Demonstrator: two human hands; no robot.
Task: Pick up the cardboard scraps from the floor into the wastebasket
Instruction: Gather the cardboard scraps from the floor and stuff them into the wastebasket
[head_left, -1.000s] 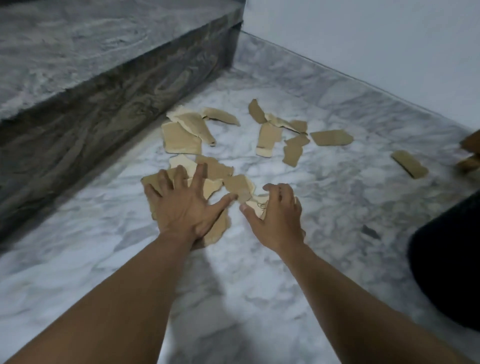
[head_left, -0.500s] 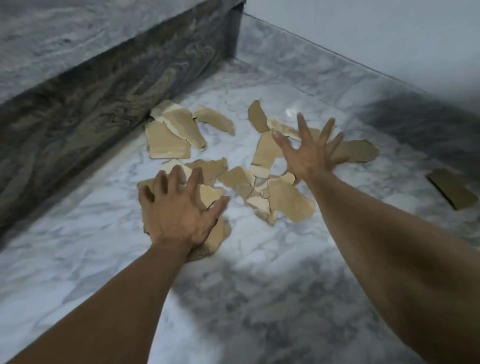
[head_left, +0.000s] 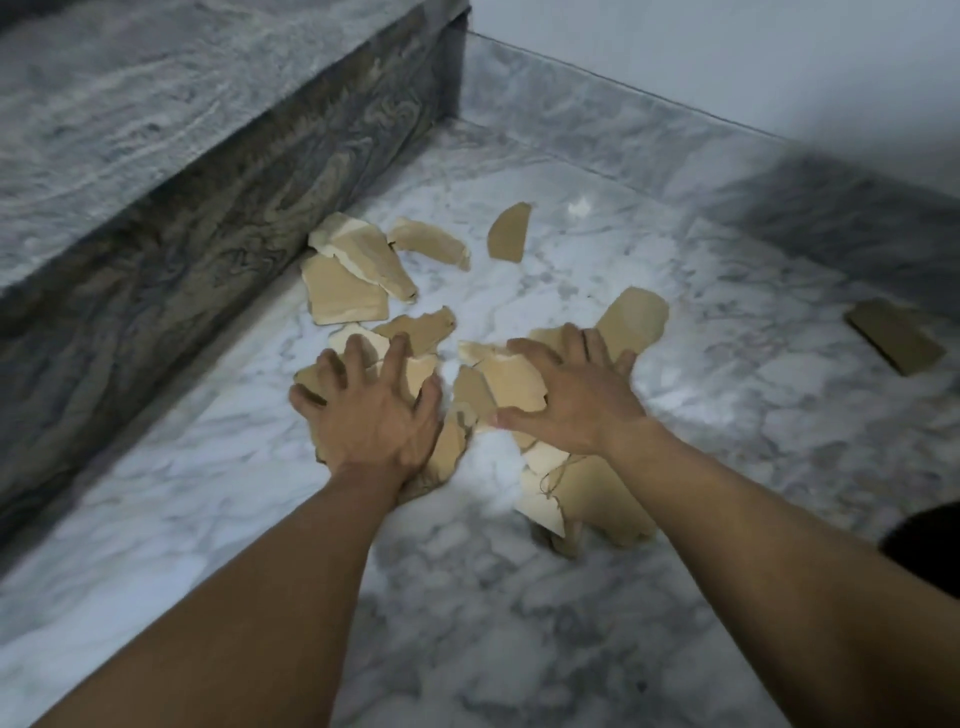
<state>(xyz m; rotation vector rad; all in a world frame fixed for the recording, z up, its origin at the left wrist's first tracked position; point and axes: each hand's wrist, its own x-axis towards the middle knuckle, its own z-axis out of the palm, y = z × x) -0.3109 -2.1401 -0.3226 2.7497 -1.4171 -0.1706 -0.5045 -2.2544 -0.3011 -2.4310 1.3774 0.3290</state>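
Several tan cardboard scraps lie on the white marble floor (head_left: 519, 623). My left hand (head_left: 371, 410) presses flat, fingers spread, on a small pile of scraps (head_left: 415, 374). My right hand (head_left: 569, 395) lies palm down, fingers spread, on another heap of scraps (head_left: 592, 493) that reaches back under my forearm. More scraps sit apart: a stack by the step (head_left: 353, 275), one piece farther back (head_left: 511, 234), and one at the far right (head_left: 896, 335). A dark rounded shape (head_left: 930, 545) at the right edge may be the wastebasket; I cannot tell.
A dark marble step (head_left: 182, 208) rises along the left. A marble skirting and a pale wall (head_left: 727, 52) close off the back. A small white fleck (head_left: 579, 208) lies near the back.
My right hand, which had reached out to the far scraps, has swept back toward me and dragged several pieces into a heap beside my left hand. The left hand has stayed on its pile.
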